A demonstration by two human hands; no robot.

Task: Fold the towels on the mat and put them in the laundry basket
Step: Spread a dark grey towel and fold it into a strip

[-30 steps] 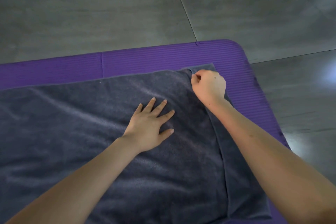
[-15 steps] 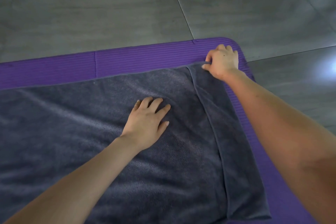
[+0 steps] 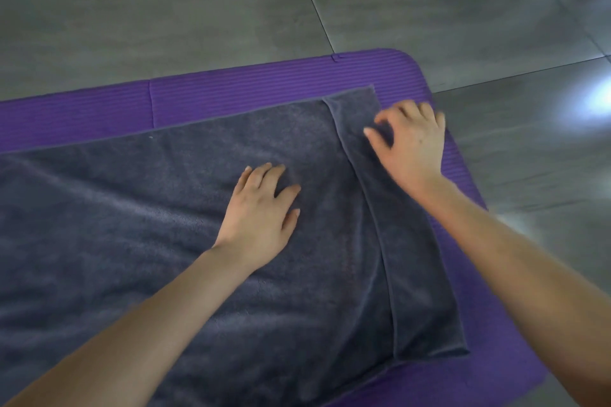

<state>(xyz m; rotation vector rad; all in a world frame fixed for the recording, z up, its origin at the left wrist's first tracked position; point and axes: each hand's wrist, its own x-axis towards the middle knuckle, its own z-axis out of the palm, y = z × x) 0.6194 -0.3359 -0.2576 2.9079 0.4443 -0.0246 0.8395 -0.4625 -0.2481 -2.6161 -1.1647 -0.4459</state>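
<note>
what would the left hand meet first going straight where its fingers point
Only more towel, then bare mat past its far edge; the left hand seems to have nothing else ahead.

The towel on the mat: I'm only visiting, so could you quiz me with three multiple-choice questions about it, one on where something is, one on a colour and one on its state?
1. The left hand rests on: A the grey towel; B a chair; C a basket.
2. The mat is: A green; B purple; C red.
3. The towel is: A rolled up; B lifted in the air; C spread flat on the mat.

Answers: 1 A, its palm lies on the grey cloth. 2 B, a ribbed purple border shows beyond the towel. 3 C, the cloth lies flat across the mat.
</note>
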